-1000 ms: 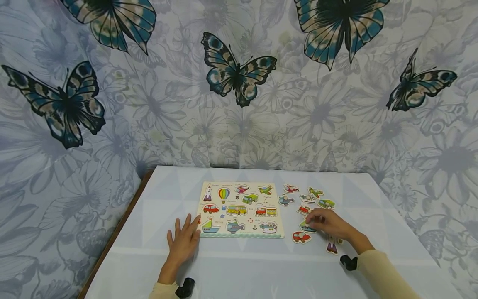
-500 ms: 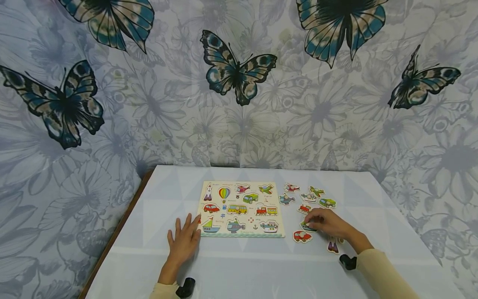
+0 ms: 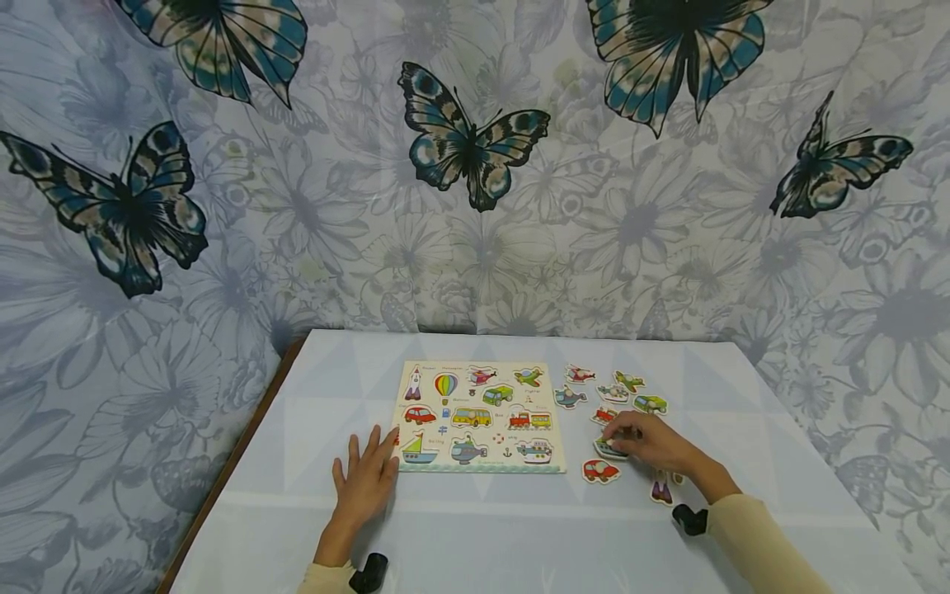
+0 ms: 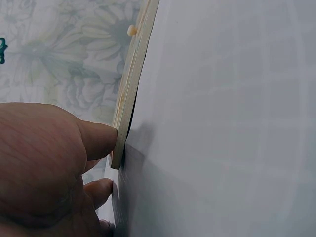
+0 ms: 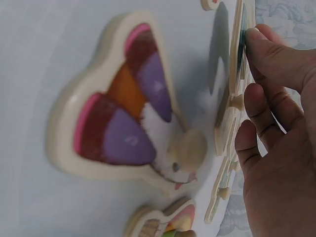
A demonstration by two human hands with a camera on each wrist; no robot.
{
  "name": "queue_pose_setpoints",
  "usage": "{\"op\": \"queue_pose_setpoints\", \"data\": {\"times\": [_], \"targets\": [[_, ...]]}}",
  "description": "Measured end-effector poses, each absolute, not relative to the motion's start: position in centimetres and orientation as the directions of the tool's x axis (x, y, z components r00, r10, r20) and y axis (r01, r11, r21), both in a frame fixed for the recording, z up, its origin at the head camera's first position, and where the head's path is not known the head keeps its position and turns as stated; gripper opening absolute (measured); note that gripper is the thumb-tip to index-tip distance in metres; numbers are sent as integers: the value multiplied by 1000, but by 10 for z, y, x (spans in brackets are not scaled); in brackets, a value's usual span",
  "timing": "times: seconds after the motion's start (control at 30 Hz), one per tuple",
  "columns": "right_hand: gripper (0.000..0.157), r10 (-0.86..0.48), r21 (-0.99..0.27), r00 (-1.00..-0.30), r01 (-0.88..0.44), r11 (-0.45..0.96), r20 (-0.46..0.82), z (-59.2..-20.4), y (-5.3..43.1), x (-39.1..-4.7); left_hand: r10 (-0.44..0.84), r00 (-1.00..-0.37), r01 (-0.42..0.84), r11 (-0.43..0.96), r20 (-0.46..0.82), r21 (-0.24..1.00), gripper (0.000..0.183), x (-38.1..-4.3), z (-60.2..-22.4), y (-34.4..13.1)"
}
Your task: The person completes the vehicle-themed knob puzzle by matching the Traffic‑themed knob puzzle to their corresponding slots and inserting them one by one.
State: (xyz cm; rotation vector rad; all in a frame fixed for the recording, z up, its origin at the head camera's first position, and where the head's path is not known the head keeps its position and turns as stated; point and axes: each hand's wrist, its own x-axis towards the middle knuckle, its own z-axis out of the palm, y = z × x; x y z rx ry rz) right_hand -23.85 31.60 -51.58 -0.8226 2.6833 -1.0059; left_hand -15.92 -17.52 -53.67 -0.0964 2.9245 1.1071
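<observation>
A cream wooden puzzle board (image 3: 444, 450) printed with vehicles lies flat on the table. My left hand (image 3: 364, 478) rests at its left edge with fingers spread, and in the left wrist view the thumb touches the side of the board (image 4: 129, 98). To the right of the board, my right hand (image 3: 656, 444) pinches the sailboat piece (image 3: 610, 451) between thumb and fingers. In the right wrist view this piece (image 5: 240, 42) stands on edge against the thumb, casting a shadow on the table. Just nearer me lies the red car piece (image 3: 599, 471).
Several knobbed pieces lie right of the board, among them a green car (image 3: 650, 404), a train (image 3: 604, 415) and a grey-blue helicopter (image 3: 569, 398). The rocket piece (image 3: 661, 488) lies below my right wrist, beside a balloon piece (image 5: 185, 217). A patterned curtain (image 3: 490, 272) hangs behind the table.
The sailboat piece has shifted and tilted slightly in my right hand's fingers, so less of its green sail shows. My left hand has stayed at the board's edge.
</observation>
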Motion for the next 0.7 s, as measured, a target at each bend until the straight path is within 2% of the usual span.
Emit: {"op": "queue_pose_setpoints", "data": {"times": [0.7], "targets": [[11, -590, -655, -804, -487, 578, 78, -495, 264, -261, -54, -998, -60, 747, -29, 662, 50, -158, -540, -177]]}}
